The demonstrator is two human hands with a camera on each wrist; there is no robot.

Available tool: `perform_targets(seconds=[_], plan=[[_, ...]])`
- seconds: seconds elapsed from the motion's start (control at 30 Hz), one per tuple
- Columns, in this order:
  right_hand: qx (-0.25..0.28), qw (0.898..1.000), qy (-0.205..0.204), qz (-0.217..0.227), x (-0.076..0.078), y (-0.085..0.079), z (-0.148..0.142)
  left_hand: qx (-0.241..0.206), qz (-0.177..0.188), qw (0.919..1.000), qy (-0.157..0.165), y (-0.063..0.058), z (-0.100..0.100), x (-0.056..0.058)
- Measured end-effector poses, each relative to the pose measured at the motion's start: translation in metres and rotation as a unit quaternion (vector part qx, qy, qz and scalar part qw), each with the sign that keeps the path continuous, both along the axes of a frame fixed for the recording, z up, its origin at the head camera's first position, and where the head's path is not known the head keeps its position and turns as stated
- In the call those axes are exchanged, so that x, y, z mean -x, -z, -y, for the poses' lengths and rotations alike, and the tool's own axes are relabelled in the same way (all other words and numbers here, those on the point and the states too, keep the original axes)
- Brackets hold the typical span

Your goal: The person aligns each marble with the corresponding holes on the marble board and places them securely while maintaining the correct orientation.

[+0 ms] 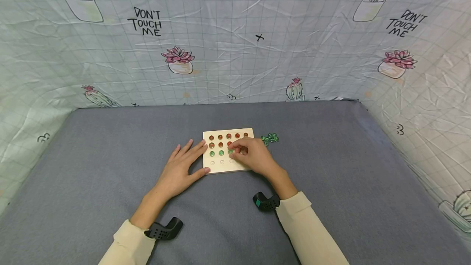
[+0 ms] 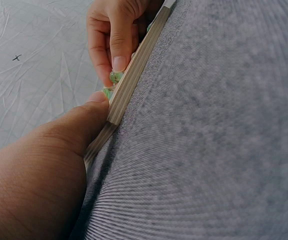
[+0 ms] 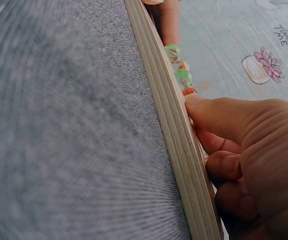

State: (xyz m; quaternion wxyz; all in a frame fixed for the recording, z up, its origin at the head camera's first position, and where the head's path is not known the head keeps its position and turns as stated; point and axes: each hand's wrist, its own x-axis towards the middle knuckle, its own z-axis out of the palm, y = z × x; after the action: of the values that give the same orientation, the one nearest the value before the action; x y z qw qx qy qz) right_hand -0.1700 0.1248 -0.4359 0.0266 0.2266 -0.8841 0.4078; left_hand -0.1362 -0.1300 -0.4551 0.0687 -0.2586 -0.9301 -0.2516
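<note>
A pale wooden board [image 1: 220, 169] with rows of round hollows lies on the grey cloth. Reddish-brown marbles [image 1: 220, 137] sit in its two far rows; green marbles [image 1: 211, 153] sit in the row nearer me. Bare hollows [image 1: 222, 162] show along the near row. My left hand [image 1: 180, 175] rests spread at the board's left side, fingertips and thumb against that edge. Over the board, my right hand [image 1: 255, 156] pinches a green marble [image 1: 230, 151] between thumb and index finger, right at the third place of the green row. Its other fingers are curled, hiding the board's right part.
Several loose green marbles [image 1: 270, 138] lie in a cluster on the grey cloth [image 1: 331, 175], just right of the board's far corner. A patterned curtain [image 1: 228, 52] rises behind the table and along both sides. Each wrist wears a black camera mount [image 1: 165, 229].
</note>
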Motion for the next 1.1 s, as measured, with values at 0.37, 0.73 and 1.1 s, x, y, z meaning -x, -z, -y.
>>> perform_targets(seconds=[0.37,0.73,1.1], plan=[[0.008,1.000,0.000,-0.013,0.000,-0.003,-0.003,0.001,-0.001,1.0000,0.000,0.000,-0.001,0.000],[0.030,0.999,0.030,-0.024,0.001,-0.011,-0.017,0.001,-0.005,1.0000,-0.002,0.002,0.000,0.000],[0.047,0.997,0.064,-0.008,0.001,-0.019,-0.041,-0.005,-0.016,0.9999,0.000,0.004,0.000,0.000]])
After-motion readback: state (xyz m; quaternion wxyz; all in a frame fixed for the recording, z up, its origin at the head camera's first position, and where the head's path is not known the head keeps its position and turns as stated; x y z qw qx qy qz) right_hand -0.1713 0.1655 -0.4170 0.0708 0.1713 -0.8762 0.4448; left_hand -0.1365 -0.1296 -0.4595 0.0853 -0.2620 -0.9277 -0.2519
